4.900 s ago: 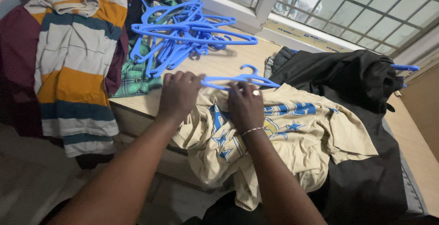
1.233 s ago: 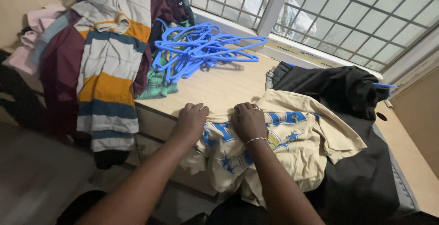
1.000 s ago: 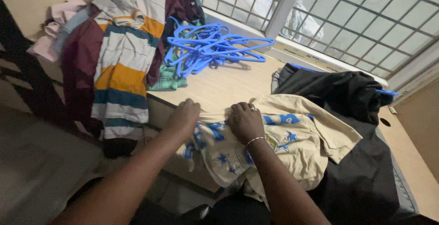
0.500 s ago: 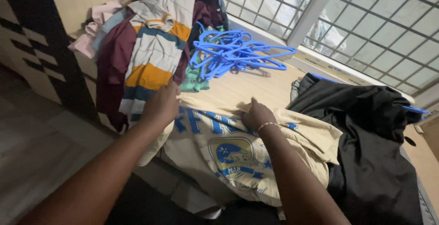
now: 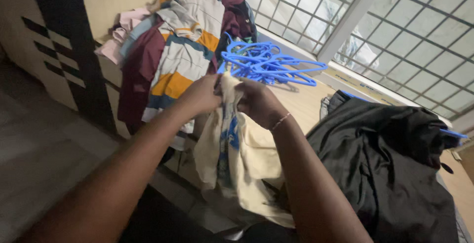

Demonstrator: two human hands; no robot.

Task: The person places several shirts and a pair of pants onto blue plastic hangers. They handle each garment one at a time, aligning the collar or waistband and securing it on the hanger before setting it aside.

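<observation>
Two hands grip the cream shirt [image 5: 237, 159]: keep your left hand [image 5: 202, 95] and right hand [image 5: 256, 102] pinched closed on its top edge, lifted above the table's [image 5: 301, 105] near edge

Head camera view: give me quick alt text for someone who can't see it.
Both hands, the left hand and the right hand, hold up a cream T-shirt with a blue print by its top edge, above a wooden tabletop. Behind them lie a pile of blue plastic hangers and a heap of striped and maroon clothes; black garments lie at right.
</observation>
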